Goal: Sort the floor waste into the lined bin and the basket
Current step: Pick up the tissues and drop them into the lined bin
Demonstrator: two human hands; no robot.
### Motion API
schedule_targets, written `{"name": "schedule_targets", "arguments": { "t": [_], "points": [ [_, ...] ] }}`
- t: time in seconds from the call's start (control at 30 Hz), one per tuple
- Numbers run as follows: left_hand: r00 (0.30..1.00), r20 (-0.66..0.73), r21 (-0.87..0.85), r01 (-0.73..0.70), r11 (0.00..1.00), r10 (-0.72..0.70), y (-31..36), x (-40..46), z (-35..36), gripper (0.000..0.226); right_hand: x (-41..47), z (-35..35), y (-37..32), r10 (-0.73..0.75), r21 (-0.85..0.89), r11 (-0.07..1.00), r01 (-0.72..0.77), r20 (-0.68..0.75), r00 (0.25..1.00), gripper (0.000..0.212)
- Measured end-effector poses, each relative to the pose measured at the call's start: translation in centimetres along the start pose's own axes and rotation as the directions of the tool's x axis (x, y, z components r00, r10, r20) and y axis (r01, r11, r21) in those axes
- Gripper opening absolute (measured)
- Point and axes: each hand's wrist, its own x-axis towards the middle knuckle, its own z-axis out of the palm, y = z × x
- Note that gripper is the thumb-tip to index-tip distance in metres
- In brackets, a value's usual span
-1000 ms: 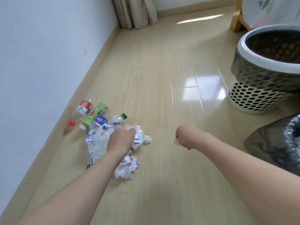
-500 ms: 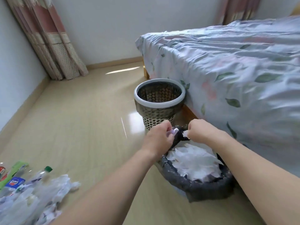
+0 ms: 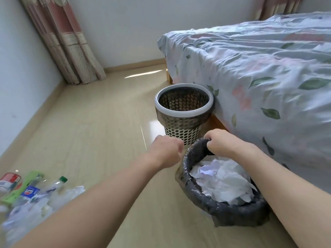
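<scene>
Wood floor; bottles seemingly point toward basket.

Bin and basket: the round bin lined with a black plastic bag stands near right; the white perforated plastic basket just beyond it, farther off.
Bed: the bed under a leaf-printed sheet runs along the right, touching the basket.
In the bin: crumpled white paper.
Floor waste: clear plastic bottles and crumpled paper scraps lie near left, well apart from the bin.
Hands: right hand at the bin's far rim; left hand just left of it.
Curtain: far left corner.
</scene>
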Motion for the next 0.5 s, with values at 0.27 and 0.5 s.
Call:
{"name": "schedule_targets", "arguments": {
  "t": [0.27, 0.5],
  "points": [
    [0.93, 0.037, 0.037, 0.365, 0.93, -0.366, -18.1, -12.9, -3.4, 0.031, -0.1, 9.6, -22.3, -0.375, -0.053, 0.918, 0.393, 0.209, 0.903, 0.048],
    [0.735, 0.251, -0.011, 0.652, 0.758, -0.629, -34.6, -29.7, 0.0, 0.027, -1.2, 23.1, -37.1, -0.422, 0.031, 0.895, 0.446, 0.39, 0.819, 0.045]
  ]
}}
